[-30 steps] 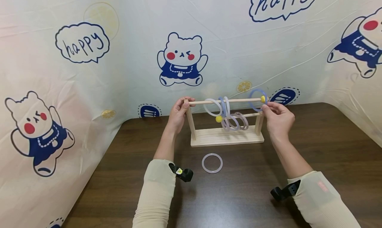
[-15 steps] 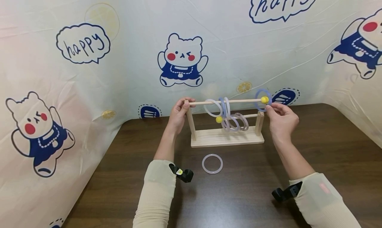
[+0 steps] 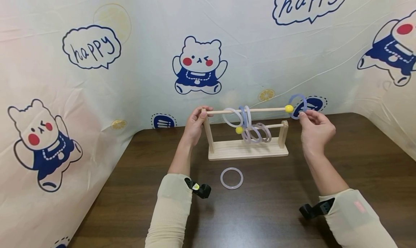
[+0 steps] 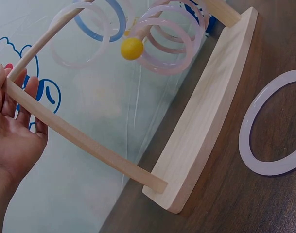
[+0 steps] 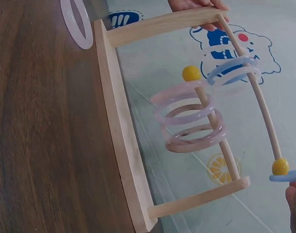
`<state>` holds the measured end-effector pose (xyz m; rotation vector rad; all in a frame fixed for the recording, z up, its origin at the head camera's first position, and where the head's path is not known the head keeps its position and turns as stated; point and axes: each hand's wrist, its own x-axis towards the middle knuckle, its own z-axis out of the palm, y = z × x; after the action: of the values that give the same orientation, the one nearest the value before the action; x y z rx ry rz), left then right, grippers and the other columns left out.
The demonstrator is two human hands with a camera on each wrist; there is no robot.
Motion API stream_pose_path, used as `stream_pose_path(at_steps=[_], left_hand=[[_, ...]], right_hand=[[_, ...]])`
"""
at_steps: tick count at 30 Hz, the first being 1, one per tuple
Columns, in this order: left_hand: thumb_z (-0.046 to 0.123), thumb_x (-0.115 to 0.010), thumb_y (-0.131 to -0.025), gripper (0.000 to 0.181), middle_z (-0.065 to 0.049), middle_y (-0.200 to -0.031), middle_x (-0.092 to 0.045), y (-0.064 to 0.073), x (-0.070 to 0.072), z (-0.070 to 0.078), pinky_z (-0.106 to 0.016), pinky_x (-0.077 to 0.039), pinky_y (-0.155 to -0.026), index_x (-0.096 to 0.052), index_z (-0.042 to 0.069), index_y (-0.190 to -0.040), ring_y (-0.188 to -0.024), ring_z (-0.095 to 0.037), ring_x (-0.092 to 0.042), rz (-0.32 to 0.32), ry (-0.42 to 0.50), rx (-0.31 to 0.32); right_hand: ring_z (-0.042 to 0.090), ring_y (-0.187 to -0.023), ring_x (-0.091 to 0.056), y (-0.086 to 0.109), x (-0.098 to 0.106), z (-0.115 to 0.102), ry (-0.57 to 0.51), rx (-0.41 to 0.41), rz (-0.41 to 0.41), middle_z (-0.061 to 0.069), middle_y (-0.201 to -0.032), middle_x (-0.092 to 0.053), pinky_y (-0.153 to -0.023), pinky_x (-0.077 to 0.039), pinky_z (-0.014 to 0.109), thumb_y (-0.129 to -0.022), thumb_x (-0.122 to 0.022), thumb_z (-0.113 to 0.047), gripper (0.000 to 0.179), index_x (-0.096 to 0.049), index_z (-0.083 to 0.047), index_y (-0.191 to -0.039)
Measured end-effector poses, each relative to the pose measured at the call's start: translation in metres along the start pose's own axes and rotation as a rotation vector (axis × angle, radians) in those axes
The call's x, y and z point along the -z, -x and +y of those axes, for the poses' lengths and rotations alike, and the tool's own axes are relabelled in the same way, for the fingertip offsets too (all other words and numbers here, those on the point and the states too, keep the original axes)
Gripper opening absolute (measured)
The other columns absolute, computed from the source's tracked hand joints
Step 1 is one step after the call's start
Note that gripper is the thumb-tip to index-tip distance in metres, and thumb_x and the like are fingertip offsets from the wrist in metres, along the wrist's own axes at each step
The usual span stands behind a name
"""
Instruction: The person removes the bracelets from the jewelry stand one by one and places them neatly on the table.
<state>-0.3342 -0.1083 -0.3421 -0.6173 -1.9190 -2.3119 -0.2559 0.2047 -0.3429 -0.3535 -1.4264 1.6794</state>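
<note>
A wooden bangle stand [image 3: 217,153] has two rods, each tipped with a yellow ball. My left hand [image 3: 194,122] grips the top of its taller left post [image 4: 84,136], where the upper rod [image 3: 266,109] begins. Between thumb and fingers, my right hand [image 3: 317,132] pinches a blue bangle [image 3: 297,95] at the free right end of that rod, level with its yellow ball [image 5: 280,166]. White and blue bangles [image 3: 227,123] hang farther left on the upper rod. Several pinkish and lilac bangles [image 5: 194,145] hang on the lower rod [image 5: 230,162].
One pale lilac bangle [image 3: 222,178] lies flat on the dark wooden table [image 3: 260,212], in front of the stand. Behind the table hangs a printed cloth [image 3: 146,78] with cartoon bears. Each wrist wears a small black camera [image 3: 203,191].
My right hand has drawn the blue bangle rightward along the upper rod, to and past the yellow ball at its end. The left hand stays on the post.
</note>
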Motion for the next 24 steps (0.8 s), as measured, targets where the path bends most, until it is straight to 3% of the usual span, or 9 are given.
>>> stream_pose_path(at_steps=[6, 15, 19, 24], left_hand=[[0.022, -0.047, -0.096, 0.012, 0.008, -0.102, -0.063, 0.0, -0.001, 0.001, -0.036, -0.032, -0.093, -0.057, 0.019, -0.103, -0.094, -0.014, -0.056, 0.002, -0.003, 0.007], [0.021, -0.047, -0.096, 0.012, 0.007, -0.103, -0.062, 0.0, -0.001, 0.001, -0.033, -0.033, -0.09, -0.057, 0.019, -0.103, -0.095, -0.014, -0.055, -0.003, -0.004, 0.009], [0.021, -0.047, -0.096, 0.013, 0.007, -0.104, -0.062, 0.0, -0.001, 0.002, -0.031, -0.033, -0.089, -0.058, 0.019, -0.103, -0.095, -0.014, -0.055, 0.0, -0.005, 0.015], [0.018, -0.046, -0.097, 0.013, 0.007, -0.103, -0.062, 0.001, -0.001, 0.002, -0.033, -0.033, -0.09, -0.058, 0.019, -0.103, -0.095, -0.014, -0.055, 0.005, -0.002, 0.018]], right_hand=[[0.006, -0.066, -0.058, -0.002, 0.002, -0.001, 0.025, 0.082, 0.032, -0.006, -0.072, -0.064, -0.065, -0.045, 0.017, -0.076, -0.075, -0.008, 0.009, -0.071, -0.003, -0.083], [0.01, -0.066, -0.059, -0.002, 0.003, -0.009, -0.041, 0.129, 0.035, -0.002, -0.074, -0.065, -0.065, -0.046, 0.017, -0.075, -0.075, -0.005, 0.011, -0.071, 0.001, -0.083], [0.01, -0.064, -0.06, 0.0, 0.004, -0.013, -0.102, 0.115, 0.019, 0.0, -0.072, -0.066, -0.064, -0.047, 0.017, -0.074, -0.075, -0.002, 0.009, -0.071, 0.0, -0.081], [0.011, -0.06, -0.062, 0.002, 0.005, -0.016, -0.266, -0.005, -0.052, 0.005, -0.069, -0.065, -0.059, -0.05, 0.019, -0.071, -0.075, 0.005, 0.01, -0.068, 0.005, -0.079]])
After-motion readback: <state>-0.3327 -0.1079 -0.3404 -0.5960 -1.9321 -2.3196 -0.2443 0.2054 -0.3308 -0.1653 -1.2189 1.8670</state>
